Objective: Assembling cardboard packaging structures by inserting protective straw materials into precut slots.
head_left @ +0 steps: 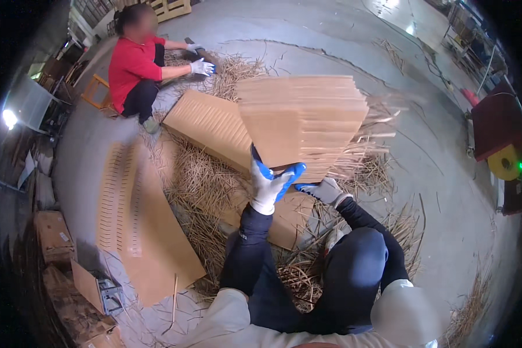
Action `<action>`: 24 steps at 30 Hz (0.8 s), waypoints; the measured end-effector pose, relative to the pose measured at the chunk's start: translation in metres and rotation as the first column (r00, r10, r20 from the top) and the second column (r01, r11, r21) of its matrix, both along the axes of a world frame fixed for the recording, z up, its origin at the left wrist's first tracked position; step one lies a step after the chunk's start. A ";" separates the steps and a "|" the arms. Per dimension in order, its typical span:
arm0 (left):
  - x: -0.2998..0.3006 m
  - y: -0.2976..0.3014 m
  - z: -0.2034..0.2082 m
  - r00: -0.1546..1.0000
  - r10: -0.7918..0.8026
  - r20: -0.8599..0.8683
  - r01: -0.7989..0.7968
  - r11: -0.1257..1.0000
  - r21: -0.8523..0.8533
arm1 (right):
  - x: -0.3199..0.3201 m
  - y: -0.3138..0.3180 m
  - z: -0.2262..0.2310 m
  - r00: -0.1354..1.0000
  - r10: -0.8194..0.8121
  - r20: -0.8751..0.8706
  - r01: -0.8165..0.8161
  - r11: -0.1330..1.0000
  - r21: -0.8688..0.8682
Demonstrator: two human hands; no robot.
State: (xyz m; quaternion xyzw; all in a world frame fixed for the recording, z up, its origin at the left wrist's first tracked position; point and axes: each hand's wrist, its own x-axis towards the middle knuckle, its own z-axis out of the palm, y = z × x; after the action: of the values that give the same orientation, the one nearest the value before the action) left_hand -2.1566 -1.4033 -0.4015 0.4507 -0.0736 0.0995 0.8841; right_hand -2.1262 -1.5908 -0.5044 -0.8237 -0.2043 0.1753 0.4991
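Observation:
A thick stack of brown cardboard sheets (272,127) is raised in front of me, its slit right side fraying into loose strips. My left hand (267,188), in a white glove with blue-coated fingers, grips the stack's near edge, thumb and fingers apart around it. Close by on the right, my right hand (326,191), gloved alike, is closed at the stack's lower edge; part of its grip is hidden. Beyond lies another cardboard stack (214,124) with rows of slits. Under my hands rests a flat cardboard piece (284,223) among paper strips.
Cardboard strips (203,174) cover the floor around my legs. Slotted cardboard sheets (151,232) lie at left, beside cartons (55,232). A co-worker in a red shirt (130,66) crouches at the far left, handling a dark piece. A dark red machine (499,122) stands at right.

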 end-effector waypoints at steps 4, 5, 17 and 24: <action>0.002 0.011 -0.012 0.996 -0.082 0.034 0.081 0.996 0.030 | 0.001 -0.004 -0.008 0.999 0.026 0.033 -0.024 0.998 -0.063; 0.000 0.015 -0.019 0.995 -0.099 0.031 0.098 0.994 0.040 | 0.001 -0.002 -0.009 0.999 0.025 0.020 -0.024 0.997 -0.067; 0.023 0.043 -0.103 0.959 0.279 -0.043 -0.268 0.948 0.174 | 0.017 0.018 0.001 0.970 -0.094 0.225 0.057 0.985 0.164; 0.019 0.046 -0.112 0.960 0.272 -0.069 -0.239 0.923 0.301 | -0.004 0.018 0.022 0.980 -0.095 0.174 0.080 0.993 0.092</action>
State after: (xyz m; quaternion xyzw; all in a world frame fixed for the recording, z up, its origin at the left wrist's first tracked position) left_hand -2.1374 -1.3574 -0.5135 0.5858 0.0208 0.1772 0.7906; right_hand -2.1300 -1.5726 -0.4823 -0.8224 -0.2188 0.0698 0.5204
